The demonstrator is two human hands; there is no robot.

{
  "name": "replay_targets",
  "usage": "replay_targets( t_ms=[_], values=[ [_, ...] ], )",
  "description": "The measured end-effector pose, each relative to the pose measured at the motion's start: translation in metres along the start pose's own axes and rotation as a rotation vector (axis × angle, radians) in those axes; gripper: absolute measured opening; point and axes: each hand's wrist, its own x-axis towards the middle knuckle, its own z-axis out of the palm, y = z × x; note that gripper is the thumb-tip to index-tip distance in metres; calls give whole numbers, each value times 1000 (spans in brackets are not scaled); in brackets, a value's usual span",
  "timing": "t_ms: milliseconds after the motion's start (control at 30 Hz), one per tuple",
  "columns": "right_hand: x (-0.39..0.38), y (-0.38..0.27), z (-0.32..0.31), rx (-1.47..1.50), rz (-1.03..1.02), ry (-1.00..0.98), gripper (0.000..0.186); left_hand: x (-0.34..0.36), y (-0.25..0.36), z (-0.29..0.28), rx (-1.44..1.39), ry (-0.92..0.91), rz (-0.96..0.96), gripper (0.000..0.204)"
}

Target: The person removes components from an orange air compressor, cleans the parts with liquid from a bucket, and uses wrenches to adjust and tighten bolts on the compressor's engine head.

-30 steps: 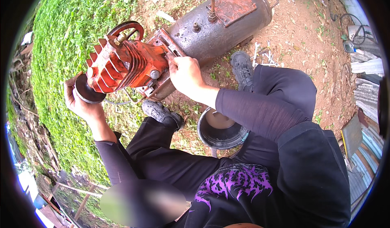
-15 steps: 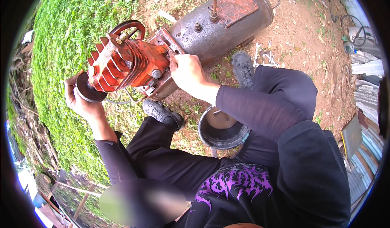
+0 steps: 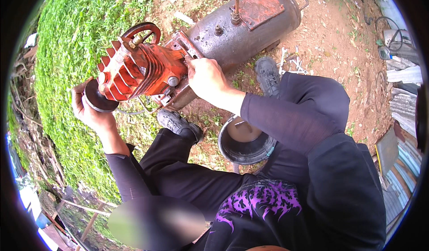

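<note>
Two hands are on the orange pump [image 3: 138, 70], which sits on the end of the rusty grey tank [image 3: 241, 27], just ahead of both palms. From the head view, I judge the step in hand is steadying or turning the pump. My left hand [image 3: 89, 110] cups the dark round wheel [image 3: 96, 98] at the pump's near end, fingers wrapped under its rim, forearm rising from below. My right hand [image 3: 205, 79] is clenched against the mounting bracket [image 3: 185, 45], wrist bent, though whether it grips a tool I cannot tell. Next I'd need a firm, even counter-hold. A black bucket [image 3: 245, 140] sits below my right forearm.
</note>
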Motion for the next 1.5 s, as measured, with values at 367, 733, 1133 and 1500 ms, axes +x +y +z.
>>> replay_targets(
  t_ms=[367,733,1133,1500],
  values=[
    [-8,-13,-2,86,-18,-54,13,2,-4,-4,-29,8,4,8],
    [-5,-4,2,3,-62,32,14,1,8,7,-12,35,-23,4],
    [5,-19,-7,-19,-93,-34,16,-1,0,-1,-21,-13,-6,12],
    [13,-10,-16,-175,-55,-128,12,-1,-1,1,-16,19,-34,14]
  ],
)
